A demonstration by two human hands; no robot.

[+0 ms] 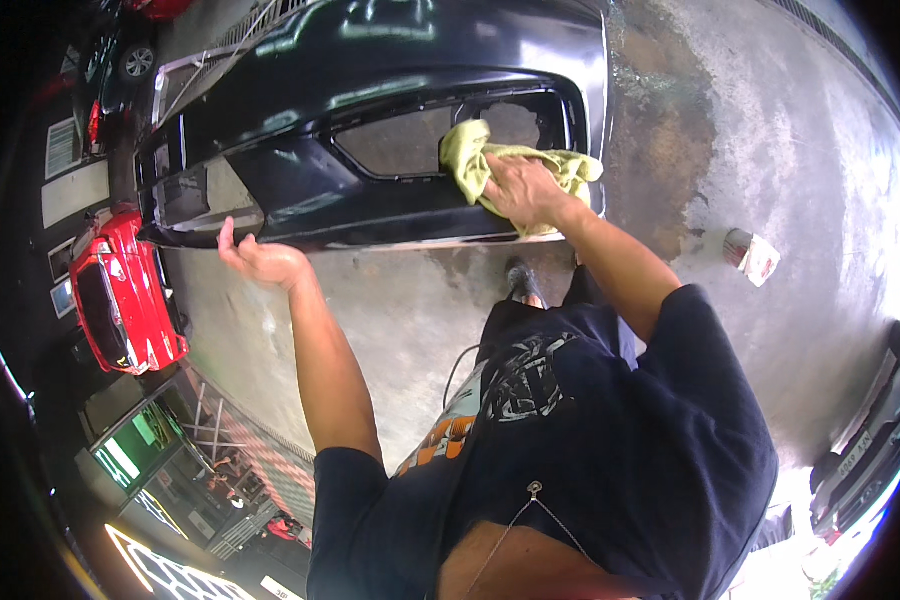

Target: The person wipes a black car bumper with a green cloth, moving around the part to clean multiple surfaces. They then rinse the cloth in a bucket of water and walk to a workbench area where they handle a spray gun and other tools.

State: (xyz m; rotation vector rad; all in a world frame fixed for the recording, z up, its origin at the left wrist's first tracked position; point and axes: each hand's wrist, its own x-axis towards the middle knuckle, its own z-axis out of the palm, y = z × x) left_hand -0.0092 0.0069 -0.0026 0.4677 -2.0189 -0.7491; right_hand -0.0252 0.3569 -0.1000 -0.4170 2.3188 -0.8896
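Observation:
A glossy black car bumper lies across the space in front of me, with a large framed opening on its right half and a smaller one at its left end. My right hand presses a crumpled yellow-green cloth onto the right part, beside the large opening. The cloth bunches around the fingers and hangs over the near edge. At the bumper's near left edge, my left hand is turned partly palm up with fingers apart. Its fingertips overlap that edge; whether they bear any weight cannot be seen.
Beneath is a stained concrete floor. A white and red packet or container sits on it to the right. A red car stands at the left, a dark vehicle at the lower right. My shoe shows below the bumper.

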